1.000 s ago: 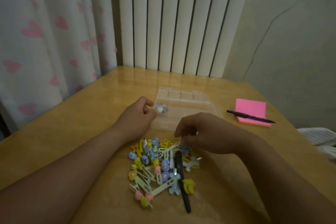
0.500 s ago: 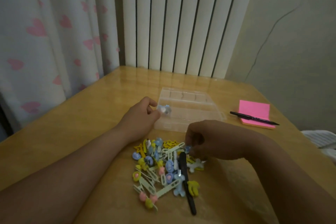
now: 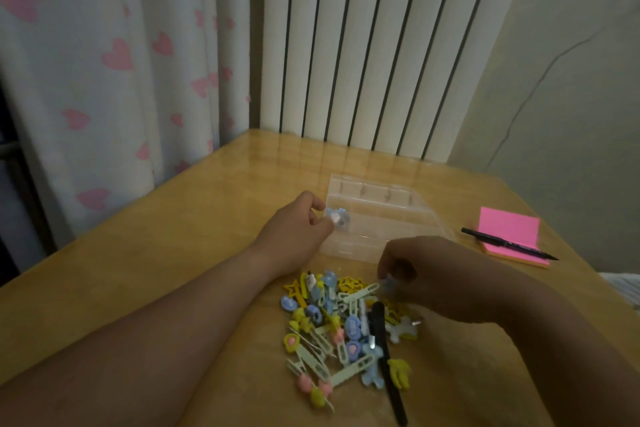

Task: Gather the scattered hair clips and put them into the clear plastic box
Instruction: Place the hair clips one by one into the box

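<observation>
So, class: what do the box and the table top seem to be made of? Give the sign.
Box: clear, glossy plastic, probably rigid; the table top shows through its walls. Table top: likely varnished wood or a wood-look laminate; yellow-tan, with the radiator's reflection near its far edge.

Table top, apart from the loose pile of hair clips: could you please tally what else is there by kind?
clear plastic box: 1
pink sticky-note pad: 1
black pen lying across the pad: 1
blue hair clip pinched in the left hand at the box's edge: 1
Total: 4
</observation>
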`<state>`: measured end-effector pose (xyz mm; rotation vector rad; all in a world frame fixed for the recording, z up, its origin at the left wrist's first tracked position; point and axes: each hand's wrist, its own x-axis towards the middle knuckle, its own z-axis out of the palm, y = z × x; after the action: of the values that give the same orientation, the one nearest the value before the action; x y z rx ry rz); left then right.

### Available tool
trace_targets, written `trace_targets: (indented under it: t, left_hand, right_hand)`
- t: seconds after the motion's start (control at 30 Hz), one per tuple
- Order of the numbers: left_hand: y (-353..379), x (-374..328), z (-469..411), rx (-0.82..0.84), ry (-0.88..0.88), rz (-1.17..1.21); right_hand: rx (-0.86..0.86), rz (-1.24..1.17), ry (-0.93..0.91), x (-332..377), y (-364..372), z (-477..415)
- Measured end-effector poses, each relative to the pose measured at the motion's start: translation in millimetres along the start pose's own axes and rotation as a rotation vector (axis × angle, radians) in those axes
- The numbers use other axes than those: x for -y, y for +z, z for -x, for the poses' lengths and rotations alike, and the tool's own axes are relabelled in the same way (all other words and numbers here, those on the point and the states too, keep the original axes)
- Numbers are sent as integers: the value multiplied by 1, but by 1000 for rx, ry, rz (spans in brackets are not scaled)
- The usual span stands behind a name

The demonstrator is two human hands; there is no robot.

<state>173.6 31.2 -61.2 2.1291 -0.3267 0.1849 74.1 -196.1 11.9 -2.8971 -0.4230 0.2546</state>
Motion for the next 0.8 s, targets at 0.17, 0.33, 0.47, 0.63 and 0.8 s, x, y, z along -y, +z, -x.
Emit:
trace_targets:
  t: [0.17, 0.33, 0.47, 0.63, 0.8]
  left_hand:
    - [1, 0, 0, 9, -2, -4]
    - [1, -3, 0, 1, -5, -3]
    - [-1, -3, 2, 20, 2, -4]
    - [-1, 0, 0, 40, -3, -7]
    - [-1, -2, 1, 44, -3, -2]
  right_hand:
    - [-363, -406, -18, 4, -11, -23]
    - [-529, -420, 99, 6, -16, -92]
    - [-466, -327, 178, 9, -9, -136]
    - [-403, -294, 256, 12, 0, -162]
    - [-525, -321, 254, 3, 7, -154]
